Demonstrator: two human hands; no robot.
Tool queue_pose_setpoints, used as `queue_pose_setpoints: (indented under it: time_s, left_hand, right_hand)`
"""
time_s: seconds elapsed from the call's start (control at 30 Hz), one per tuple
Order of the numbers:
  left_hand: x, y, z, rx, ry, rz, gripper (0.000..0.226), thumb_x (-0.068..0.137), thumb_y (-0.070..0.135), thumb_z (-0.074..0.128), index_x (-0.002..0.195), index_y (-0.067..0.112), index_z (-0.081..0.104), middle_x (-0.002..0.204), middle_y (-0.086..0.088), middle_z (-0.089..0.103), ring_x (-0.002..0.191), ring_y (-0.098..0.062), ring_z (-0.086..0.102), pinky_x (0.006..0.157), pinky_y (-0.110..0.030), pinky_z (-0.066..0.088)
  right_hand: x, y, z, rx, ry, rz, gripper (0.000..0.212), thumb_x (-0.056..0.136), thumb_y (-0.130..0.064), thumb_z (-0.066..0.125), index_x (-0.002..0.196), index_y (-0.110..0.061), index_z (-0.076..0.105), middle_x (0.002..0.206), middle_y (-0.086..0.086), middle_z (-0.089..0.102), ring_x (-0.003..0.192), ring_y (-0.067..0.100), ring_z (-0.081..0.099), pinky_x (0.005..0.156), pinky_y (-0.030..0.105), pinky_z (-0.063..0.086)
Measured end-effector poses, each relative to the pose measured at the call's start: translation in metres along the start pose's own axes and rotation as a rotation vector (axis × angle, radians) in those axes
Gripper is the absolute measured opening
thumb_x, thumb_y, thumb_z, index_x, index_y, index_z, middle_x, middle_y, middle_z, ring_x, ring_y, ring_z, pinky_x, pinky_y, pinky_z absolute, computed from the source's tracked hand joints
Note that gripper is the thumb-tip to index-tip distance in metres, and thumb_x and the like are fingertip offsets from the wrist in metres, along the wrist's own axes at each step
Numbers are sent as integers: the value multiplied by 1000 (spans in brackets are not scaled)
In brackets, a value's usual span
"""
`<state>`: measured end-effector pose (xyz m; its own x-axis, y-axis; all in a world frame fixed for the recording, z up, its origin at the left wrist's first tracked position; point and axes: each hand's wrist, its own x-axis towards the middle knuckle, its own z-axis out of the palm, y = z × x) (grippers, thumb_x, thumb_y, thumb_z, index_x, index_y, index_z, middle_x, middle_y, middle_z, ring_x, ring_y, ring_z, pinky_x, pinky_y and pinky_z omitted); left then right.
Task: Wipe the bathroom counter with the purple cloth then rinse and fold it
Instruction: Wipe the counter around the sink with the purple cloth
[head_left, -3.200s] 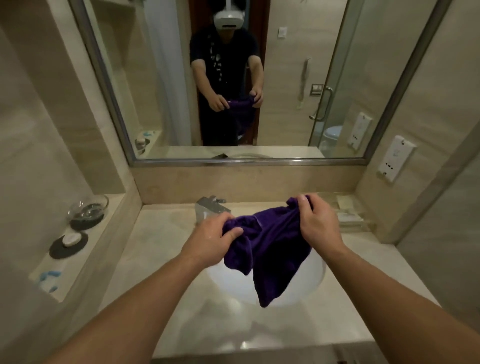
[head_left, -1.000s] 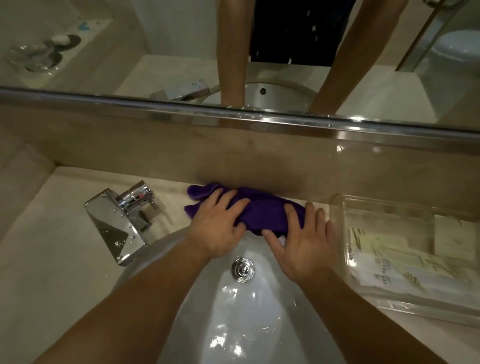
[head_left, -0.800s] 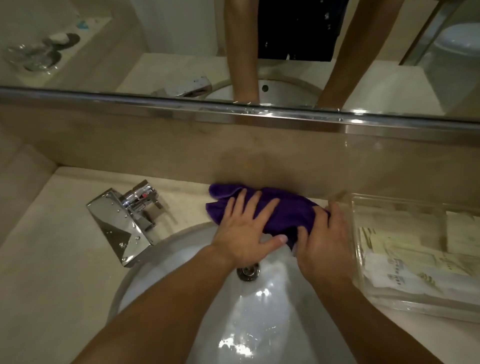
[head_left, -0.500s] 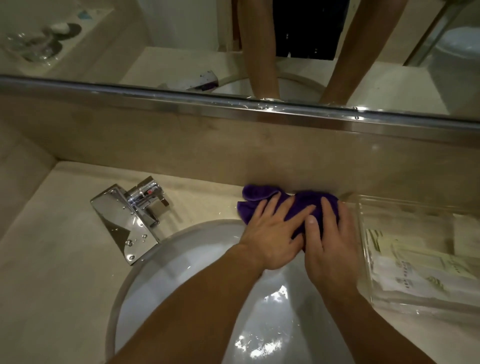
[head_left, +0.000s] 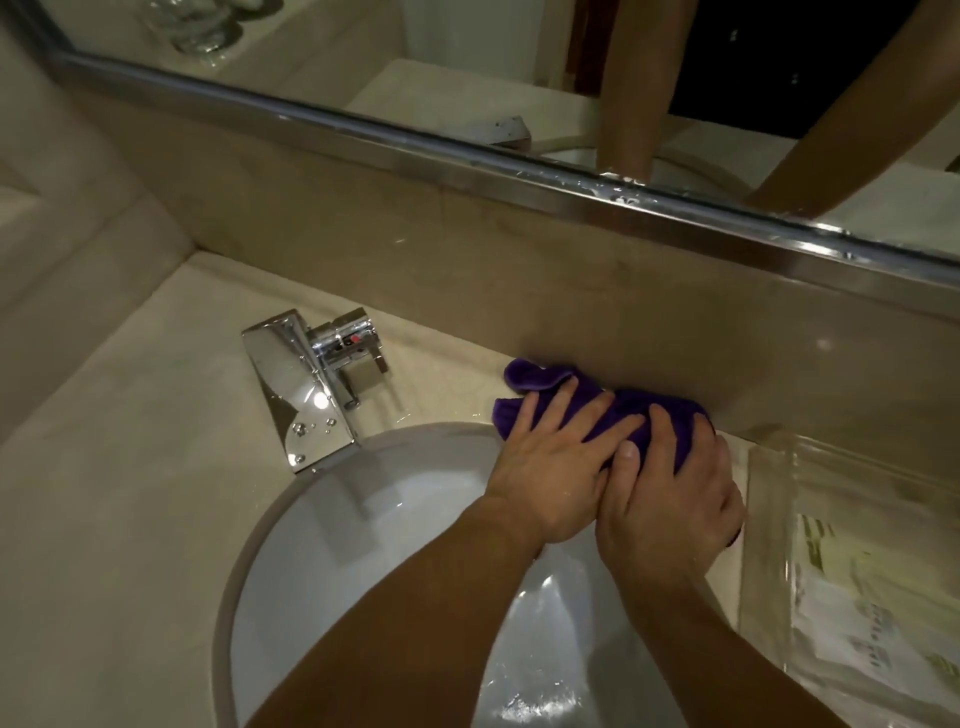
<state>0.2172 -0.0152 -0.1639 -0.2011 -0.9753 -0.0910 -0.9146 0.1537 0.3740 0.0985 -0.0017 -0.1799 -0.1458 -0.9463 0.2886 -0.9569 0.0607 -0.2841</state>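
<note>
Beige stone makes up the bathroom counter (head_left: 130, 467), and the purple cloth (head_left: 626, 406) lies bunched on its narrow back strip, behind the sink (head_left: 363, 545) and pushed up against the foot of the backsplash (head_left: 571, 291). Both hands are on top of it. The left hand (head_left: 550, 467) lies flat with its fingers (head_left: 558, 402) spread wide across the left part of the cloth, pressing it down rather than gripping it. The right hand (head_left: 675, 493) sits just beside it, touching it, with the fingers close together and slightly bent over the right end of the cloth and the thumb (head_left: 627, 453) resting against the left hand; it too presses on the cloth without closing round it. A loose flap of the cloth sticks out past the left fingertips. Both forearms reach over the white basin, which is wet and shiny. To the left of the cloth, well apart from it, stands a square chrome faucet (head_left: 296, 384) with water drops on its spout. Just to the right of the right hand is a clear plastic tray (head_left: 769, 519) holding flat paper packets (head_left: 872, 623). Above the backsplash runs the chrome-framed mirror (head_left: 467, 93), which reflects both forearms and the counter.
</note>
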Motion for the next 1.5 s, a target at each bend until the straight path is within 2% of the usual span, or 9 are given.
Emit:
queue_pose_setpoints:
  time_s: [0.43, 0.73, 1.07, 1.17, 1.3, 1.43, 1.5]
  left_hand:
    - [-19, -13, -4, -24, 110, -143, 52, 105, 43, 37, 155, 41, 25, 167, 7, 22, 156, -27, 2, 122, -48, -8]
    - [-39, -40, -12, -27, 91, -283, 57, 106, 45, 33, 159, 41, 12, 170, 9, 7, 157, -24, -8, 125, -48, -7]
    - [-63, -67, -22, -61, 169, -412, 59, 106, 43, 34, 160, 38, 10, 170, 8, 7, 157, -25, -7, 125, -44, -4]
    - [-70, -76, -21, -53, 208, -428, 59, 106, 40, 38, 160, 35, 15, 169, 6, 15, 156, -29, 4, 125, -45, 7]
    - [-83, -89, -19, -23, 322, -439, 57, 103, 36, 47, 157, 25, 32, 161, -3, 37, 142, -33, 39, 114, -50, 36]
    - [-93, -100, -18, 19, 328, -444, 58, 101, 34, 50, 156, 22, 35, 153, -9, 48, 136, -33, 48, 112, -48, 39]
    - [-98, -104, -17, 65, 385, -418, 56, 97, 33, 57, 151, 21, 44, 148, -8, 55, 133, -33, 52, 111, -47, 41]
  right_hand:
    - [13, -11, 9, 88, -58, -193, 49, 100, -39, 35, 142, -20, 51, 144, 17, 51, 129, 38, 51, 99, 56, 43]
    - [19, -43, 20, 179, -107, -355, 52, 98, -40, 32, 140, -18, 56, 139, 17, 57, 123, 36, 56, 96, 51, 47]
    - [22, -85, 33, 218, -177, -503, 54, 96, -43, 32, 139, -22, 56, 140, 11, 56, 124, 32, 54, 98, 49, 45]
    - [22, -98, 34, 250, -191, -542, 53, 94, -42, 34, 137, -23, 58, 138, 9, 57, 123, 31, 54, 99, 48, 45]
    - [18, -117, 35, 308, -205, -597, 51, 92, -42, 37, 133, -24, 62, 136, 7, 60, 121, 30, 56, 97, 48, 47]
    - [12, -131, 37, 367, -187, -626, 45, 90, -38, 44, 126, -23, 66, 131, 6, 63, 117, 31, 59, 94, 49, 48]
    - [9, -135, 38, 395, -171, -636, 43, 88, -34, 47, 123, -22, 68, 129, 6, 64, 116, 31, 59, 93, 47, 48]
